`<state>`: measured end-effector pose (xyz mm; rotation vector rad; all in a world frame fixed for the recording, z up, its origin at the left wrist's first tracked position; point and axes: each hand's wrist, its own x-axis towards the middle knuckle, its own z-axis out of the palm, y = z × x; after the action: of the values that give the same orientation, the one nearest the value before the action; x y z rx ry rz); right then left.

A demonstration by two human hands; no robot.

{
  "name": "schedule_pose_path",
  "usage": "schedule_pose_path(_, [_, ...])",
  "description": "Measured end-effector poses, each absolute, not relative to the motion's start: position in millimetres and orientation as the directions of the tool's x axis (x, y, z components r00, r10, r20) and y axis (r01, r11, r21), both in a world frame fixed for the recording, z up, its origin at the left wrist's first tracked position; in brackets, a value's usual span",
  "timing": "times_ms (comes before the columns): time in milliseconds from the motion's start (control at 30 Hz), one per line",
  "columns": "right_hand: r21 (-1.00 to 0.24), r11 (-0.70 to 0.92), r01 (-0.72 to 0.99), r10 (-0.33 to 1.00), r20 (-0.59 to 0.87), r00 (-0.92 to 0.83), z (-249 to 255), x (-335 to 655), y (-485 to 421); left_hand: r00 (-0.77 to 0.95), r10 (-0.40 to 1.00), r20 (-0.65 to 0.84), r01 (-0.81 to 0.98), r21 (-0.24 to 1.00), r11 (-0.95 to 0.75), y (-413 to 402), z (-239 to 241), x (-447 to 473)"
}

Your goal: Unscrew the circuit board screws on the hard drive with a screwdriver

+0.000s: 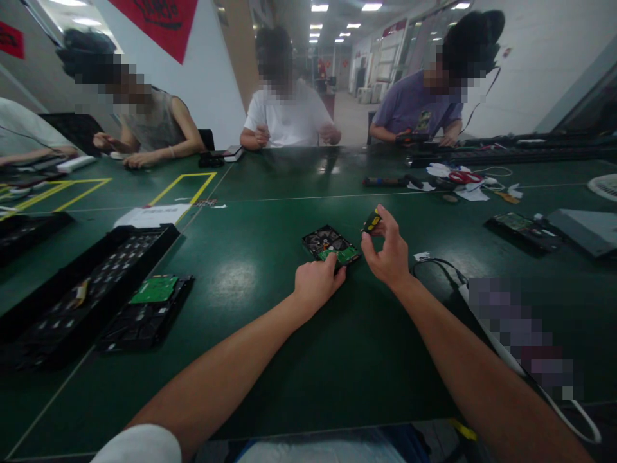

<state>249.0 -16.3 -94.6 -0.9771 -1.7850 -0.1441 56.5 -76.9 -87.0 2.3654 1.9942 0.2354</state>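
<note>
A hard drive (328, 245) lies on the green table, with a green circuit board on its near side. My left hand (318, 281) grips its near edge, the thumb resting by the circuit board. Just right of the drive, my right hand (389, 252) is raised and pinches a short black and yellow screwdriver (372, 222) between thumb and fingers. Its handle tilts upward; I cannot make out a shaft or tip. The screwdriver is apart from the drive.
On the left are a long black tray (91, 283) and another hard drive (149, 308). A white power strip (496, 334) with cables lies right. Farther right sits a dark drive-like device (523, 231). Paper scraps and cables (465, 177) lie beyond. Several people sit across the table.
</note>
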Motion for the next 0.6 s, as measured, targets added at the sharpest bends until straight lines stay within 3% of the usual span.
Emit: schedule_pose_path(600, [-0.402, 0.662, 0.633, 0.580, 0.809, -0.093, -97, 250, -13, 0.279, 0.956, 0.094, 0.946, 0.142, -0.291, -88, -90, 46])
